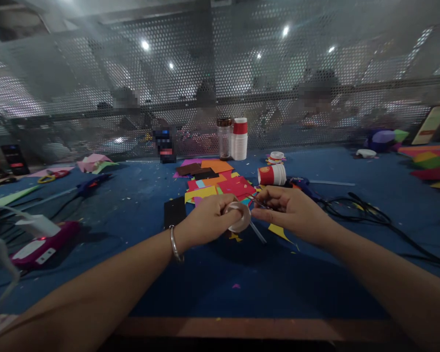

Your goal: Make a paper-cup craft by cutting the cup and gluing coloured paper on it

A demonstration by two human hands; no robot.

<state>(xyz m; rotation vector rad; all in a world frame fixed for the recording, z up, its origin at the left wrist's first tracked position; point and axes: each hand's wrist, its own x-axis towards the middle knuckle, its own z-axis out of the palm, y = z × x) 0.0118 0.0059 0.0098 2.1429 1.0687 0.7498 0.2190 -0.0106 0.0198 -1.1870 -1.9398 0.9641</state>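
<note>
Left hand [209, 218] closed round tape roll [239, 217]; right hand [291, 211], at its 3 o'clock, pinches something thin, unclear. Advice: steady roll, pull straight.

— How many hands are there?
— Two: one left hand [209, 220] and one right hand [291, 212], with one tape roll [239, 216] between them. One bangle [175, 244], too.
— And cups?
— One stack of cups [239, 139], nested too tightly to count, plus one single cup [272, 174] on its side.
— Jars?
— One clear jar [224, 138].
— Tools?
— One pair of scissors [53, 175] and one blue glue gun [91, 185].
— Paper?
— One black card [175, 211]; the coloured sheets [220, 188] overlap too much to count.
</note>
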